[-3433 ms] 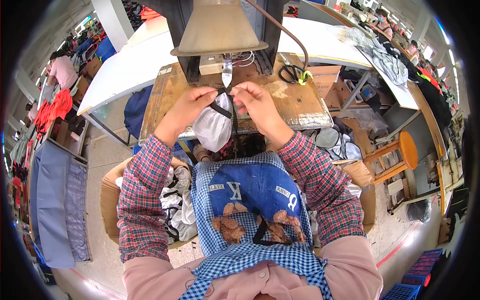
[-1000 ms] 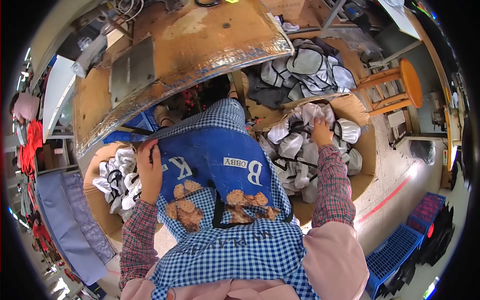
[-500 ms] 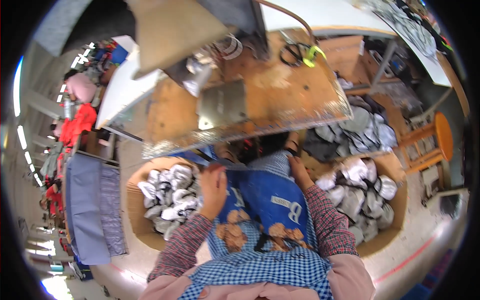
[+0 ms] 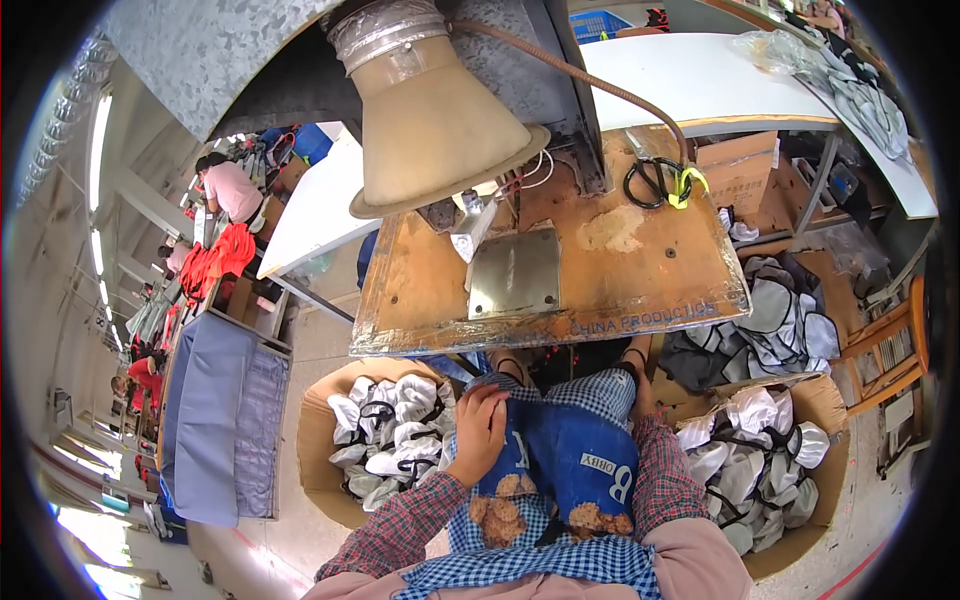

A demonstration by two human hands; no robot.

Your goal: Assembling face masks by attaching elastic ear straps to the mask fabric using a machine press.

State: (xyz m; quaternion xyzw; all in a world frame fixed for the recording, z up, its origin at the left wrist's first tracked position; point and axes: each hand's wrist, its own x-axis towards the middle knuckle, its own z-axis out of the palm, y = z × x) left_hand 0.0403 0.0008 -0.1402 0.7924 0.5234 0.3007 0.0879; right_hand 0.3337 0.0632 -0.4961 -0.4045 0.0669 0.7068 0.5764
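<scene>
My left hand rests on my left thigh, over a blue checked apron with bear prints. Its fingers lie loosely extended and it holds nothing I can see. My right hand is down by my right knee, its fingers mostly hidden. Close to the left hand stands a cardboard box full of white and grey fabric pieces with black trim. Another cardboard box, filled with similar pieces, is beside my right forearm.
Ahead is a worn wooden worktable with a metal plate and black-handled scissors. A cone-shaped hood hangs over it. More fabric pieces are heaped at the right, near a wooden stool. People work far left.
My view has tilted upward, so the hood and table show more fully and sit farther right. Both hands stay near my knees; the left has shifted slightly on the thigh.
</scene>
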